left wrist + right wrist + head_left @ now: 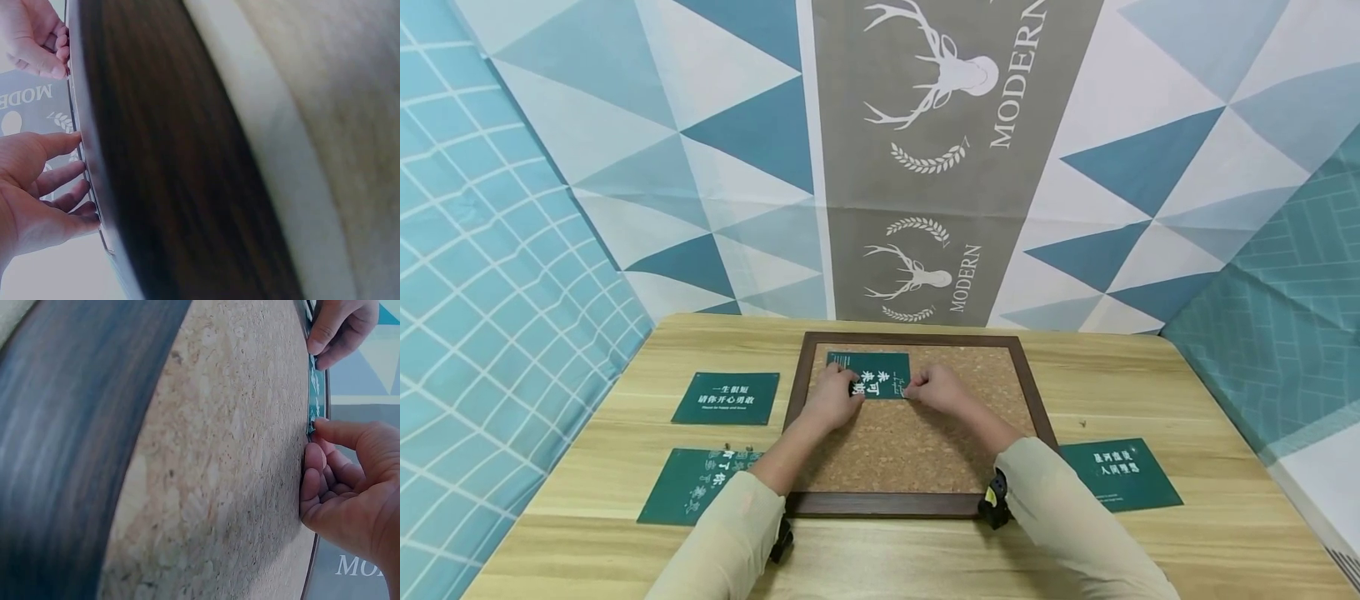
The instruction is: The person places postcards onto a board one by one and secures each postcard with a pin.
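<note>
Green card [887, 367] on 1 corkboard [917, 454], 2 hands [837, 396] [942, 388] touching (3 cards [726, 408] [673, 492] [1123, 487] beside).

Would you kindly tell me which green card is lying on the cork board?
The green card that the left hand touches; the other three lie on the wooden table, two left of the cork board, one right.

A small booth-like space dressed as a room, by the look of it: creased printed sheets stand in for walls. The back sheet [925, 196] carries deer heads [958, 75], the word MODERN and triangles; the left sheet [497, 250] copies tiles, the right one a herringbone. A plain wood-grain table [880, 550] fills it. Home or studio, I cannot tell.
</note>
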The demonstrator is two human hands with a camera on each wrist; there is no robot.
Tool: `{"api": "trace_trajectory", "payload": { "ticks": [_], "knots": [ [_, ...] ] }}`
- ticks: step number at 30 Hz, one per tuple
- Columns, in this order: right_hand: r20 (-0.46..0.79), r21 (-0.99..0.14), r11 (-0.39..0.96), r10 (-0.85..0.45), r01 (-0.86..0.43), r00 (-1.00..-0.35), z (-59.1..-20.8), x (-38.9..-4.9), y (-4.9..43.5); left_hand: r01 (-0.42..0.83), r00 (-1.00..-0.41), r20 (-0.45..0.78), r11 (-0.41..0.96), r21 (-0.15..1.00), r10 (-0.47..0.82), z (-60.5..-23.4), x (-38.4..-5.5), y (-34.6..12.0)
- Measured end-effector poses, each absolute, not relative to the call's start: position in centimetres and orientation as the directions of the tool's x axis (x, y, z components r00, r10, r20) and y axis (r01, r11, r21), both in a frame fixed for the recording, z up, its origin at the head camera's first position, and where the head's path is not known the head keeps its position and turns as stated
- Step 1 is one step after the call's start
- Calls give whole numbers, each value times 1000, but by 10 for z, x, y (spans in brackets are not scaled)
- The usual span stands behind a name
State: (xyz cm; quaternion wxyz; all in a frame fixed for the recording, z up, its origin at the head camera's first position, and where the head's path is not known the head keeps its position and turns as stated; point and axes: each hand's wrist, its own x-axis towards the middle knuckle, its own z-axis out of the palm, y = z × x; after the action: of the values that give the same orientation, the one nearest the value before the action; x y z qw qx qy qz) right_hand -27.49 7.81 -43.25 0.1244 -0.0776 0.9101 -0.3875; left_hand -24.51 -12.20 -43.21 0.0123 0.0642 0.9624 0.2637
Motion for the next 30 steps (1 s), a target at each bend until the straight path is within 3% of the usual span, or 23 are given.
{"api": "trace_trajectory", "payload": {
  "ticks": [18, 30],
  "knots": [
    [-111, -664, 744, -200, -77, -973, -434, -274, 72, 119, -991, 9, 857, 502, 133, -432, -245, -123],
    [-139, -759, 651, -208, -31, -968, -429, -270, 82, 141, -988, 13, 866, 481, 153, -431, -247, -124]
  ]
}}
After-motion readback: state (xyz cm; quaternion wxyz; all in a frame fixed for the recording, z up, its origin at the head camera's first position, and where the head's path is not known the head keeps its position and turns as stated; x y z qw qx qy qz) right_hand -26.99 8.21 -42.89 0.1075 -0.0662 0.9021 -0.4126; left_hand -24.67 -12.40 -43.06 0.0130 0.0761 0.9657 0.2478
